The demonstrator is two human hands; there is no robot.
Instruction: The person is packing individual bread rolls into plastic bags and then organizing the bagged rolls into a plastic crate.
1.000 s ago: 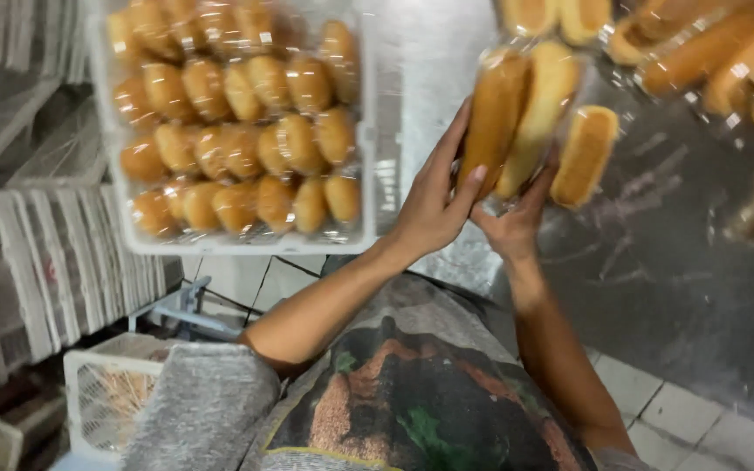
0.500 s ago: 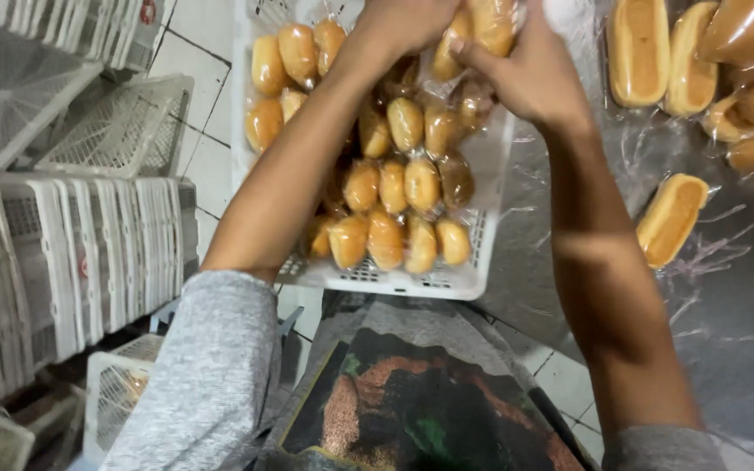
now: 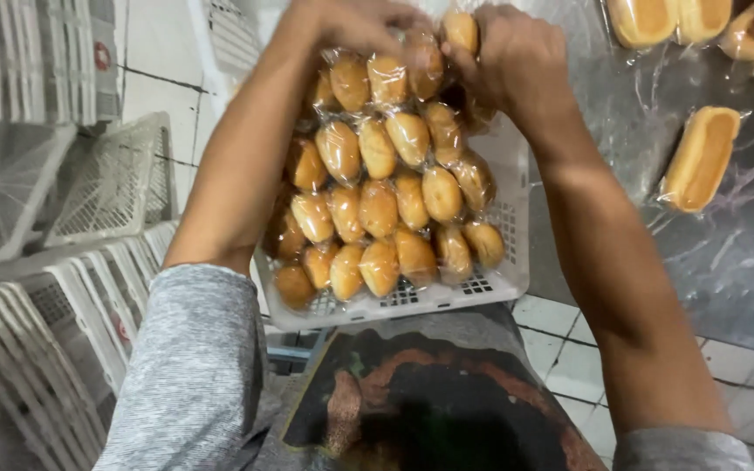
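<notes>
A white plastic crate (image 3: 499,283) in front of me holds several round buns wrapped in clear film (image 3: 390,209), packed in rows. My left hand (image 3: 351,22) reaches over the crate's far end and presses on the top buns. My right hand (image 3: 512,57) is beside it, fingers closed around a wrapped bun (image 3: 460,30) at the crate's far edge. Both forearms stretch out from grey sleeves over the crate.
A metal table (image 3: 726,270) lies to the right with wrapped long rolls, one (image 3: 700,157) lying alone and more (image 3: 669,17) at the back. Stacks of empty white crates (image 3: 37,218) stand on the left. Tiled floor (image 3: 569,358) shows below.
Earlier both hands held long rolls over the metal table. They have moved left to the crate of round buns, and my view has closed in on it.
</notes>
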